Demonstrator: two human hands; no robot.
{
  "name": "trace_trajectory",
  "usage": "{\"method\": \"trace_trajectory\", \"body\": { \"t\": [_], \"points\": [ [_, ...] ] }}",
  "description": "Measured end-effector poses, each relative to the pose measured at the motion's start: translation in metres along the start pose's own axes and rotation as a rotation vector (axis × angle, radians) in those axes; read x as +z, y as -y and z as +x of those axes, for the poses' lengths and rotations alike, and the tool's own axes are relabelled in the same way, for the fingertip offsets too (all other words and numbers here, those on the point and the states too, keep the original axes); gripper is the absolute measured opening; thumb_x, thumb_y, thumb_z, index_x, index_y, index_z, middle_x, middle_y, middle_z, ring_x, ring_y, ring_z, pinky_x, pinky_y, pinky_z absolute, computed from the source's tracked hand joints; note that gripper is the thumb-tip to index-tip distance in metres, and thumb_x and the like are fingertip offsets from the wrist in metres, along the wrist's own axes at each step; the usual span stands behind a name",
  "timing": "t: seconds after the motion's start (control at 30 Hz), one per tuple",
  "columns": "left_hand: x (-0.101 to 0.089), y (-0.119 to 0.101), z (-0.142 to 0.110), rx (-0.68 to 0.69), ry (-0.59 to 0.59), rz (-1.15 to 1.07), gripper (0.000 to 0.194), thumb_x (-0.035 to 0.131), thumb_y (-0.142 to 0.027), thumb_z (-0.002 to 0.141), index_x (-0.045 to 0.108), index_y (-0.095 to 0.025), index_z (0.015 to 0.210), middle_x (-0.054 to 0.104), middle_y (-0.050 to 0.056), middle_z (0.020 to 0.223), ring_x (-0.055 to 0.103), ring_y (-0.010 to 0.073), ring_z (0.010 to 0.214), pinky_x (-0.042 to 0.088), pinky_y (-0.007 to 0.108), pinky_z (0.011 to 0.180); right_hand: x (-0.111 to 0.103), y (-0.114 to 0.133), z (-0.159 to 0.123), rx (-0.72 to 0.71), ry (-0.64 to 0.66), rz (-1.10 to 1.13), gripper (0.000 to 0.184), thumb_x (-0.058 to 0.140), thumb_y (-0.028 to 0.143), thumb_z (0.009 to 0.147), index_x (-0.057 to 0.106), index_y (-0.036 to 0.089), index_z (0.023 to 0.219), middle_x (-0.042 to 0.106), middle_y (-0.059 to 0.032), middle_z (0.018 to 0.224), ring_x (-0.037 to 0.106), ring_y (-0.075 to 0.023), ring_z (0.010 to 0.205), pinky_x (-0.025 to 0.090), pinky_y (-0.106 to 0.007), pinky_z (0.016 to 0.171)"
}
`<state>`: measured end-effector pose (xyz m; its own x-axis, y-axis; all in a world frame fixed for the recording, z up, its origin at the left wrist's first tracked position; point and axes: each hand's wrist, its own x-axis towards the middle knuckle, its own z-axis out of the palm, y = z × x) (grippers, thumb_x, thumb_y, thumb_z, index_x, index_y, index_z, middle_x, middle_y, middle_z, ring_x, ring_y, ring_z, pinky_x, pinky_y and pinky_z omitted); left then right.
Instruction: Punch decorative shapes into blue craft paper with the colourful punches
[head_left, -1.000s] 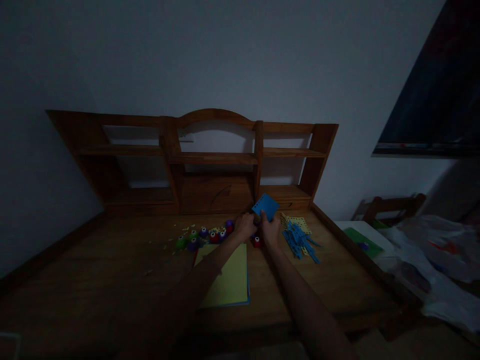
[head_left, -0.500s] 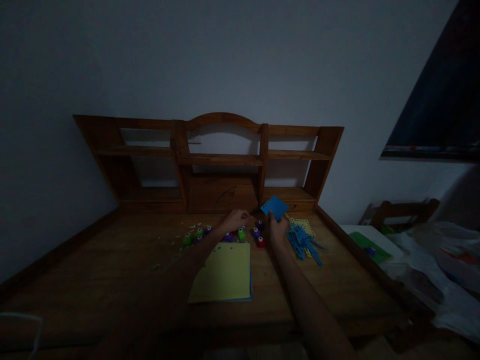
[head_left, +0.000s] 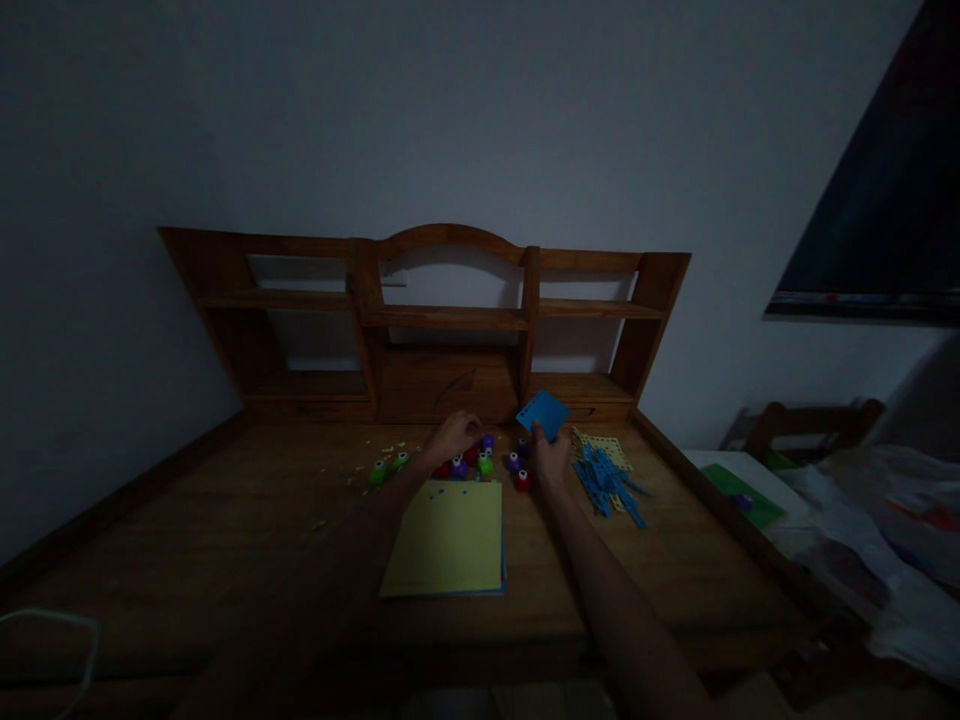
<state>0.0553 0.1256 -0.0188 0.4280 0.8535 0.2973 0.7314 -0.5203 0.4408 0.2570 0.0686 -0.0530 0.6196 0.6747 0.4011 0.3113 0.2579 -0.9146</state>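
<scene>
My right hand (head_left: 553, 458) pinches a small blue paper card (head_left: 544, 414) by its lower edge, thumb on top. Holes run along the card's upper left edge. To the left, my left hand (head_left: 456, 436) hovers over a cluster of small craft punches, its fingers loosely bent and nothing visible in them. A purple punch (head_left: 488, 441) is just right of its fingertips, a green punch (head_left: 484, 465) nearer me. Beside my right hand stand another purple punch (head_left: 514, 461) and a red punch (head_left: 523, 481). My left forearm hides part of the cluster.
Nearer me lies a stack of yellow sheets (head_left: 450, 540) with blue bits on it. Blue punched strips (head_left: 606, 482) and yellow punched strips (head_left: 611, 450) are piled at right. A wooden shelf unit (head_left: 450, 318) stands along the desk's back. Paper scraps (head_left: 360, 468) lie at left.
My left hand has moved left and slightly back, away from the card. My right hand, still holding the blue card, has shifted a little left. The view has moved slightly.
</scene>
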Motion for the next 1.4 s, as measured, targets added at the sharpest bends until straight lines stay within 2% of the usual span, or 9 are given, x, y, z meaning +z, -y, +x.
{"method": "trace_trajectory", "body": {
  "t": [0.3,0.67,0.8,0.97,1.07,1.2,1.33,1.4],
  "points": [
    [0.005,0.001,-0.004,-0.011,0.105,0.003,0.028,0.060,-0.037,0.080,0.071,-0.016,0.093,0.069,0.007,0.096,0.061,0.0213,0.091,0.044,0.025,0.085,0.001,0.008,-0.005,-0.021,0.047,-0.026,0.041,0.055,0.053,0.075,0.056,0.016,0.058,0.057,-0.0018,0.052,0.047,-0.0153,0.049,0.031,-0.024,0.047],
    [0.007,0.002,-0.007,-0.061,0.089,-0.031,0.032,0.056,-0.043,0.082,0.071,-0.018,0.094,0.069,0.006,0.096,0.061,0.0209,0.090,0.044,0.024,0.083,0.004,0.004,-0.008,-0.049,0.091,-0.047,0.043,0.053,0.055,0.077,0.056,0.016,0.058,0.058,-0.0029,0.053,0.050,-0.0162,0.050,0.033,-0.024,0.047],
    [0.001,0.002,-0.011,-0.098,0.086,-0.059,0.033,0.049,-0.041,0.086,0.070,-0.017,0.097,0.069,0.006,0.095,0.062,0.0193,0.086,0.045,0.023,0.076,0.005,0.004,-0.008,-0.069,0.096,-0.054,0.043,0.053,0.055,0.077,0.057,0.016,0.061,0.059,-0.0030,0.054,0.052,-0.0171,0.052,0.033,-0.024,0.048],
    [-0.017,-0.004,-0.021,-0.167,0.119,-0.089,0.032,0.050,-0.038,0.085,0.070,-0.015,0.093,0.069,0.005,0.083,0.062,0.0187,0.077,0.045,0.022,0.066,0.005,0.005,-0.009,-0.096,0.109,-0.068,0.041,0.052,0.054,0.078,0.058,0.016,0.063,0.059,-0.0025,0.055,0.052,-0.0170,0.053,0.032,-0.024,0.048],
    [-0.029,-0.011,-0.028,-0.192,0.130,-0.112,0.025,0.052,-0.033,0.083,0.070,-0.017,0.089,0.069,0.004,0.078,0.061,0.0189,0.077,0.045,0.023,0.066,0.006,0.003,-0.010,-0.094,0.106,-0.085,0.041,0.051,0.053,0.079,0.057,0.016,0.062,0.059,-0.0026,0.054,0.051,-0.0167,0.051,0.031,-0.024,0.048],
    [-0.036,-0.017,-0.034,-0.234,0.088,-0.142,0.018,0.055,-0.027,0.081,0.070,-0.021,0.088,0.070,0.003,0.077,0.061,0.0200,0.083,0.045,0.025,0.070,0.006,0.003,-0.011,-0.099,0.109,-0.097,0.041,0.051,0.052,0.079,0.058,0.016,0.063,0.059,-0.0029,0.055,0.052,-0.0170,0.052,0.031,-0.024,0.048],
    [-0.037,-0.016,-0.035,-0.179,0.075,-0.151,0.021,0.055,-0.020,0.080,0.069,-0.021,0.095,0.070,0.004,0.085,0.061,0.0191,0.085,0.046,0.025,0.073,0.006,0.003,-0.012,-0.111,0.109,-0.107,0.041,0.051,0.053,0.080,0.059,0.016,0.065,0.060,-0.0029,0.057,0.053,-0.0172,0.053,0.031,-0.024,0.049],
    [-0.037,-0.012,-0.034,-0.095,0.082,-0.080,0.024,0.053,-0.018,0.080,0.068,-0.021,0.099,0.069,0.005,0.091,0.060,0.0184,0.088,0.045,0.024,0.076,0.006,0.003,-0.013,-0.111,0.105,-0.116,0.041,0.051,0.053,0.080,0.057,0.016,0.063,0.059,-0.0028,0.055,0.052,-0.0173,0.053,0.031,-0.024,0.048]
  ]
}}
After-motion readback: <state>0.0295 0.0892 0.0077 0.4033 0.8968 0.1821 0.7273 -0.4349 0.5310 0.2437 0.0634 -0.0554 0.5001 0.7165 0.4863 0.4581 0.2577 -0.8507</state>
